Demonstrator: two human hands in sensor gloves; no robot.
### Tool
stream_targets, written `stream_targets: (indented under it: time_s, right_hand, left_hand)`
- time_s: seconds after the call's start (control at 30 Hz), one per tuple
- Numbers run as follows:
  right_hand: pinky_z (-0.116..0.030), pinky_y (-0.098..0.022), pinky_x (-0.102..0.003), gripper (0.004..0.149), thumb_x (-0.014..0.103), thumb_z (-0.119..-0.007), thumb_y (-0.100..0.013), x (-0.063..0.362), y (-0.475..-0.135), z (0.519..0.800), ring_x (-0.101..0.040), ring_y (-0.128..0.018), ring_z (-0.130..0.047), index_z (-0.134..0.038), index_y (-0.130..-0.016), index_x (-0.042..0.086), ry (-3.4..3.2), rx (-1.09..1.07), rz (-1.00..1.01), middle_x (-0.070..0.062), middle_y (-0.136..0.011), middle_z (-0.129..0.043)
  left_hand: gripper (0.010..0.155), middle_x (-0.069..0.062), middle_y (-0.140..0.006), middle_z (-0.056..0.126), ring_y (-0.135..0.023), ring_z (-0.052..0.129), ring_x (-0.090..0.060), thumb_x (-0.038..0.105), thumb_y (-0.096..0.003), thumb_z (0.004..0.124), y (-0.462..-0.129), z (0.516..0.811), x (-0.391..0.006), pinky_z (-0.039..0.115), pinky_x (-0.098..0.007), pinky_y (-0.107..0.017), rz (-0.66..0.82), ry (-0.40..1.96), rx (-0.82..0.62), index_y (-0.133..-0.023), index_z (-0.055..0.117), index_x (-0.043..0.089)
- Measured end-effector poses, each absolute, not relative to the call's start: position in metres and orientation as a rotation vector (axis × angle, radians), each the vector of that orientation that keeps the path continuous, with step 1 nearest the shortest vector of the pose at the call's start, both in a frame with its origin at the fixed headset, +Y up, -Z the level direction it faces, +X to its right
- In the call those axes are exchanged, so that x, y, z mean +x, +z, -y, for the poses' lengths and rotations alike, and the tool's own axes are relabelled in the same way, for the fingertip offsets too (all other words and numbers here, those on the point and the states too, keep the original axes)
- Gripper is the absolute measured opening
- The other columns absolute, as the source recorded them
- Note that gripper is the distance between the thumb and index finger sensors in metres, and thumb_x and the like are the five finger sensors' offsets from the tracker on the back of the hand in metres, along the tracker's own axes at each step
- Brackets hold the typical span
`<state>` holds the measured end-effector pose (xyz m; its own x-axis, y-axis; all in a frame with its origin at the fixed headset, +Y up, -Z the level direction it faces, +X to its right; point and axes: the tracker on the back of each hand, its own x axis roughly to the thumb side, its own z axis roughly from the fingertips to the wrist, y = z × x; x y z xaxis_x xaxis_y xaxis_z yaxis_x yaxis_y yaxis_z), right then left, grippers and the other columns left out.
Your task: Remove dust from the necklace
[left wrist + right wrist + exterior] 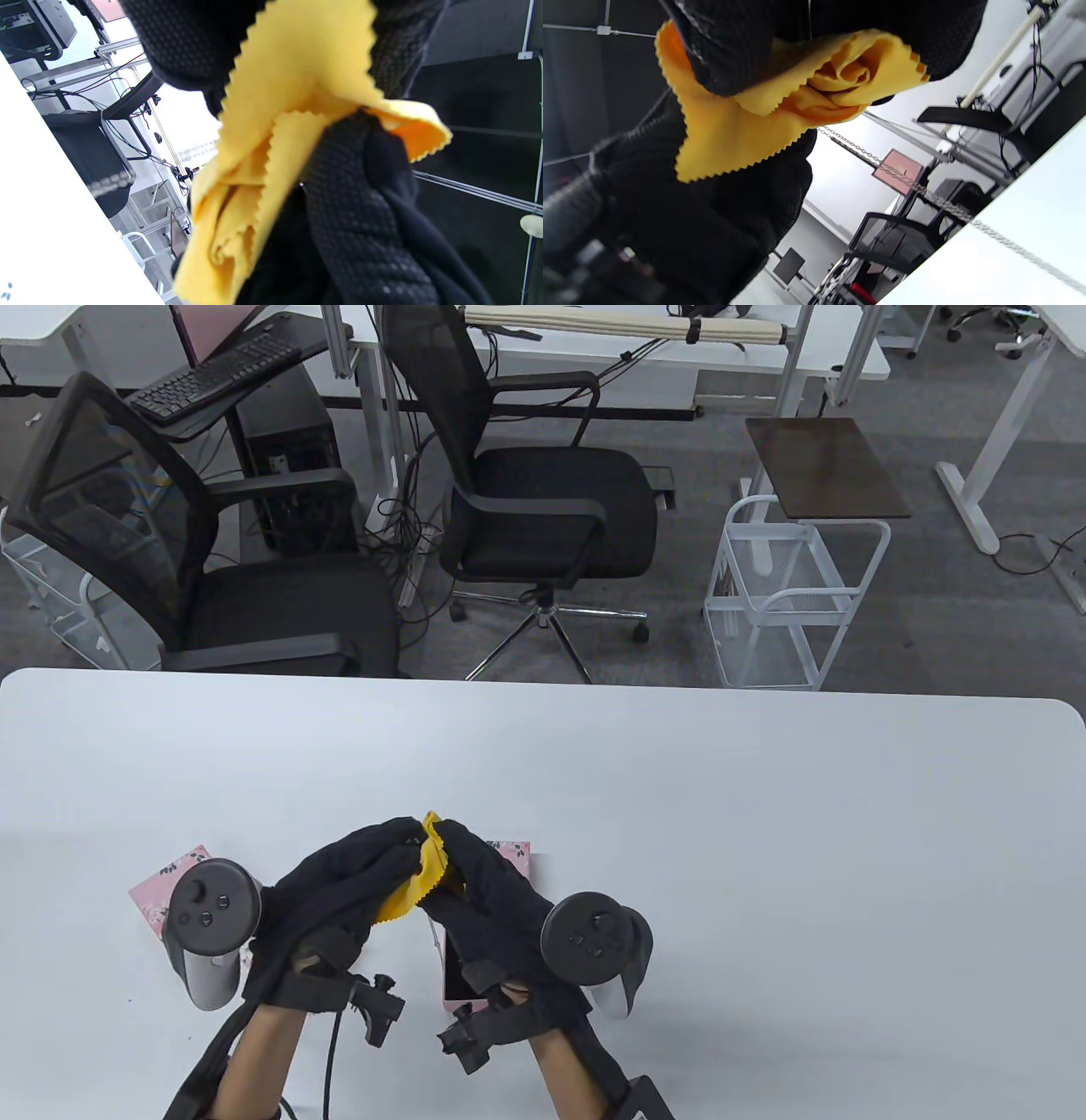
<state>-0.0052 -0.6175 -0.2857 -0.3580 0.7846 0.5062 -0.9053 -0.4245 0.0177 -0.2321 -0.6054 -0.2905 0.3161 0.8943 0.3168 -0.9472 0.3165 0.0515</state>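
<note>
1. In the lower centre of the table view, the left hand (339, 882) and the right hand (492, 891) meet fingertip to fingertip above the white table (764, 831).
2. Both hands pinch a crumpled yellow cloth (416, 874) with zigzag edges; it is bunched between them.
3. In the right wrist view, the necklace (882, 169), a thin silver chain, comes out from under the cloth at centre frame and runs down toward the lower right, across the table edge.
4. Which fingers grip the chain inside the cloth cannot be told.
5. A pink floral box (509, 857) lies on the table directly beneath the right hand, mostly hidden.
6. Its pink floral lid (165, 882) lies at lower left, partly under the left hand's tracker.
7. Black office chairs (543, 500) stand beyond the table's far edge, in the upper half of the frame.
</note>
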Motion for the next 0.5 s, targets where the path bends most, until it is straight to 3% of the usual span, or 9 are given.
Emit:
stream_targets:
  time_s: [0.23, 0.37, 0.5]
  right_hand:
    - [-0.072, -0.060, -0.057, 0.069, 0.038, -0.086, -0.054, -0.012, -0.267, 0.612, -0.049, -0.080, -0.083, -0.061, -0.108, 0.003, 2.073, 0.425, 0.644, -0.031, -0.101, -0.074]
    - [-0.076, -0.056, -0.054, 0.058, 0.036, -0.086, -0.056, -0.011, -0.263, 0.611, -0.043, -0.072, -0.090, -0.068, -0.103, 0.007, 2.095, 0.348, 0.767, -0.025, -0.093, -0.083]
    - [-0.078, -0.053, -0.052, 0.048, 0.034, -0.084, -0.058, -0.009, -0.264, 0.612, -0.039, -0.064, -0.094, -0.074, -0.097, 0.008, 2.094, 0.323, 0.750, -0.021, -0.085, -0.089]
  left_hand:
    - [0.038, -0.004, -0.098, 0.092, -0.076, 0.097, -0.021, 0.047, -0.0526, 0.090, -0.286, 0.605, -0.218, 0.086, -0.039, -0.054, 0.295, 1.298, 0.236, -0.086, 0.092, 0.029]
    - [0.038, -0.005, -0.101, 0.088, -0.082, 0.090, -0.025, 0.047, -0.0529, 0.090, -0.281, 0.604, -0.214, 0.082, -0.043, -0.059, 0.322, 1.279, 0.216, -0.086, 0.092, 0.029]
    - [0.038, -0.006, -0.103, 0.085, -0.087, 0.084, -0.028, 0.048, -0.0520, 0.090, -0.276, 0.600, -0.210, 0.078, -0.045, -0.061, 0.298, 1.197, 0.308, -0.085, 0.093, 0.029]
